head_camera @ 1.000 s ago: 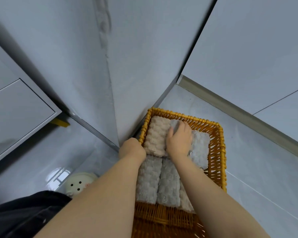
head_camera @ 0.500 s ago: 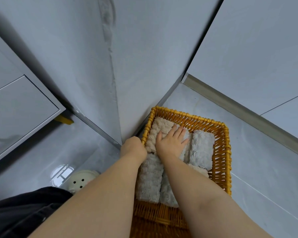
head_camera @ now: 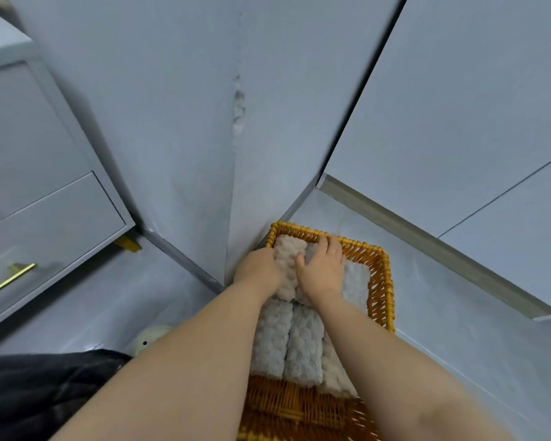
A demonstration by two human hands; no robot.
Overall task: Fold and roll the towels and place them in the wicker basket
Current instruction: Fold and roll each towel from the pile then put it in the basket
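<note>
Right hand (head_camera: 323, 272) lies flat on the towels (head_camera: 285, 262). Left hand (head_camera: 258, 268) is curled, on what I cannot tell. Press the rolls snug into the basket (head_camera: 385, 281).

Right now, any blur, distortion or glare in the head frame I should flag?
Head view: strong wide-angle bend, wall edges splay outward and forearms balloon near the lens; gold drawer handle at left is smeared; right hand and towels in the wicker basket are fairly sharp, flatly lit, no harsh glare.

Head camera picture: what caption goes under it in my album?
Right hand presses rolled towels into the wicker basket, left hand alongside.
</note>
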